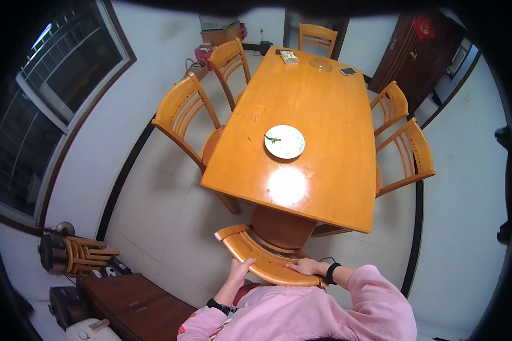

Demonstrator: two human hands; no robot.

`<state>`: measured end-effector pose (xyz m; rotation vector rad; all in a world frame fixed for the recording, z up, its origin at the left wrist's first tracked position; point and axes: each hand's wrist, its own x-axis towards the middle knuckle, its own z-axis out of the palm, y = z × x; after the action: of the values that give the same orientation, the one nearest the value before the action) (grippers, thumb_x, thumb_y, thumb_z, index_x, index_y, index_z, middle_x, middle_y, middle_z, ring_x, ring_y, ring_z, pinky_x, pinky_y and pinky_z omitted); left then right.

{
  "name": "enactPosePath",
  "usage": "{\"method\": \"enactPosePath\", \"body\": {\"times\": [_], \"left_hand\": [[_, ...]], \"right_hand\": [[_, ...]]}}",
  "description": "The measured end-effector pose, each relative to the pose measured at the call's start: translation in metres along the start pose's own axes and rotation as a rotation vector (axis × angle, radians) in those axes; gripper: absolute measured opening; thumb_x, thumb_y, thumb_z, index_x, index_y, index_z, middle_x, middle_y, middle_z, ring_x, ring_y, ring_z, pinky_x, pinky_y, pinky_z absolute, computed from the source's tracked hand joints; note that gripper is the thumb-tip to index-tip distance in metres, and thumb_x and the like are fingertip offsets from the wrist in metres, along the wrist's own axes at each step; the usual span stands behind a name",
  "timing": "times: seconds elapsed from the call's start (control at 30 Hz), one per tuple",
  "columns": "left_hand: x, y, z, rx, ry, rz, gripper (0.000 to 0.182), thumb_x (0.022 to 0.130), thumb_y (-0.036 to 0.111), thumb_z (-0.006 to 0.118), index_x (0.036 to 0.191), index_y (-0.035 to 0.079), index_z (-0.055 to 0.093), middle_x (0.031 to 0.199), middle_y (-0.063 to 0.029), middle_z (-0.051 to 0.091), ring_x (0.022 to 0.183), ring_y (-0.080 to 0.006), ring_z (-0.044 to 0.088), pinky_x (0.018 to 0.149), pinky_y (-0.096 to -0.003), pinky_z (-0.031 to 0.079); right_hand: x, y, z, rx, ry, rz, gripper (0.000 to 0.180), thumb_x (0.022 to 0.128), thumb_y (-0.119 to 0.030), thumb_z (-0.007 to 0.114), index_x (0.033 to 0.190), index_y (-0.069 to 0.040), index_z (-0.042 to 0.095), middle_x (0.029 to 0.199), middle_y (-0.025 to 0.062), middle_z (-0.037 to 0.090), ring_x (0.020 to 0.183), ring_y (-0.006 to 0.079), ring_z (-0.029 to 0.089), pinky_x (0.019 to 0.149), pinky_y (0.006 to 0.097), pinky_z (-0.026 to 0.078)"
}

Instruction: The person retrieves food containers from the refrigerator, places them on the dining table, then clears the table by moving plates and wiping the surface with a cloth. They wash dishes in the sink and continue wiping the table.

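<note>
Both hands are on the curved backrest of a wooden chair (264, 260) at the near end of the table. My left hand (240, 269) grips the backrest's top edge on the left, the thumb lying over it. My right hand (305, 266) holds the same backrest further right, with fingers laid on the wood. The brown chair seat (277, 228) is partly under the wooden dining table (324, 170). On the table, a white plate (288, 147) carries some green vegetable scraps (274, 140), and small crumbs lie to its left.
Wooden chairs stand along the left (183, 106) and right (414, 149) sides and at the far end (318, 36). Far on the table are a tissue pack (289, 57), a clear dome cover (320, 65) and a dark device (348, 71). A dark wooden cabinet (132, 298) stands lower left.
</note>
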<state>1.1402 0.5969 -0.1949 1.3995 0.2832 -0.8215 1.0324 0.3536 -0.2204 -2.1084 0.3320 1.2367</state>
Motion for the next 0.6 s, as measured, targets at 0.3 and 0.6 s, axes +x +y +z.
{"method": "enactPosePath", "body": {"times": [0.3,0.6], "left_hand": [[0.057,0.093,-0.090,0.492,-0.048,0.593,0.066,0.080,0.018,0.070,0.135,0.003,0.038,0.121,-0.0140,0.057,0.110,-0.0291,0.056,0.087,-0.0355,0.048],[0.077,0.145,-0.116,1.206,-0.586,0.756,0.035,0.082,0.030,0.064,0.106,0.006,0.060,0.096,-0.0166,0.066,0.085,-0.0342,0.063,0.074,-0.0401,0.051]], "right_hand": [[0.011,-0.023,-0.002,-0.081,-0.020,0.030,0.073,0.090,-0.063,0.021,0.118,-0.006,0.059,0.121,0.0187,0.056,0.117,0.0349,0.049,0.100,0.0398,0.036],[-0.126,-0.138,-0.004,0.462,0.517,0.090,0.040,0.093,-0.036,0.049,0.107,0.000,0.058,0.094,0.0141,0.064,0.091,0.0224,0.063,0.078,0.0325,0.049]]}}
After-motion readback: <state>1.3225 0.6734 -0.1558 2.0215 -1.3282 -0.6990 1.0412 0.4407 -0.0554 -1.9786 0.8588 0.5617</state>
